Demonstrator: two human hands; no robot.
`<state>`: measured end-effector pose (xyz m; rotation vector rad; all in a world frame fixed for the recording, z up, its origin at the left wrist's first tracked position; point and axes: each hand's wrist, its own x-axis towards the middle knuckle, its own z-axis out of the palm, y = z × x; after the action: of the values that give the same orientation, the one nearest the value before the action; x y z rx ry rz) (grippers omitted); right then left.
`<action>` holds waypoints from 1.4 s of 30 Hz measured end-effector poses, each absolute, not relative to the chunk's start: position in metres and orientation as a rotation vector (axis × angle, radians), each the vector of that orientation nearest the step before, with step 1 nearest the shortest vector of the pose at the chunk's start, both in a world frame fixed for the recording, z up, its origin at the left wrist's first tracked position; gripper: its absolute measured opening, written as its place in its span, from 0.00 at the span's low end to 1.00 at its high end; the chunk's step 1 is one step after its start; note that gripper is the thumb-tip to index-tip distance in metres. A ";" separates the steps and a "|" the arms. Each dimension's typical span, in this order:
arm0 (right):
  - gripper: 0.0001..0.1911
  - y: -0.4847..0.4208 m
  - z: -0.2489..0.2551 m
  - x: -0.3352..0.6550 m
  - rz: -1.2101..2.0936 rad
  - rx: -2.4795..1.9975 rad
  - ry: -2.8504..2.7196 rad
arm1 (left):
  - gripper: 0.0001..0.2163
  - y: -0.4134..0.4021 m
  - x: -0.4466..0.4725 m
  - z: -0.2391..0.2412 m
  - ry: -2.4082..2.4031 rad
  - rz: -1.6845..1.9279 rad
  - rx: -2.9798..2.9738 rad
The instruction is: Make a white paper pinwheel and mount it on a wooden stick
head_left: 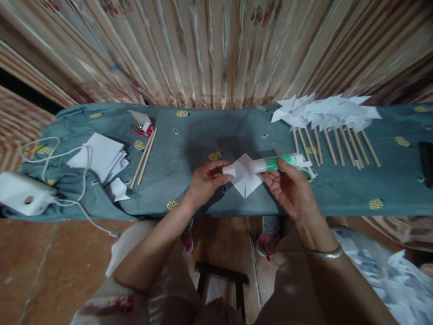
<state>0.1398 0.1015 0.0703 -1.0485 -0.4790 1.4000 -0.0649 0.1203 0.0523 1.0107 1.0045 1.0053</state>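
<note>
Right now your right hand (291, 187) holds a green-and-white glue stick (275, 163) lying sideways, fingers curled under its barrel and thumb on top, with the open white end pointing left. Your left hand (204, 180) pinches the small white cap (229, 170) between thumb and fingertips, just apart from the glue's open end. Between and below both hands a folded white paper square (246, 180) lies on the blue-grey cloth (189, 149), set like a diamond; its right edge is covered by your right fingers, so you cannot see the whole outline.

Behind the right hand something with a yellowish-green loop (307, 173) peeks out; most of it is hidden and it is hard to say what it is. Farther right, a row of paper pinwheels (324, 113) on wooden sticks (334, 146) lies side by side, their white heads overlapping so you cannot count them surely. On the left, two bare sticks (145, 155) lie together near a small red-and-white box (144, 127) whose contents are too small to make out. A loose stack of white paper (101, 155) sits beside a white cable (57, 158), which runs to a white device (22, 193) cut off at the left edge. A dark object (426, 162) is cut off at the right edge. A silver bangle (326, 254) circles your right wrist.
</note>
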 end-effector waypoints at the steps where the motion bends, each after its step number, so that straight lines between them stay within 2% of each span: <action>1: 0.14 0.101 0.071 0.138 1.399 -1.041 -0.507 | 0.17 0.119 -0.062 0.053 0.986 1.008 0.973; 18: 0.12 0.096 0.077 0.125 1.410 -1.077 -0.520 | 0.17 0.118 -0.056 0.059 0.945 0.999 0.910; 42: 0.17 0.096 0.067 0.106 1.520 -1.179 -0.480 | 0.17 0.114 -0.064 0.055 0.972 1.101 1.171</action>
<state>0.1060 0.0962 0.0671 -1.1786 -0.4802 1.5197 -0.0635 0.1138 0.0545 1.1709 0.9718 1.1013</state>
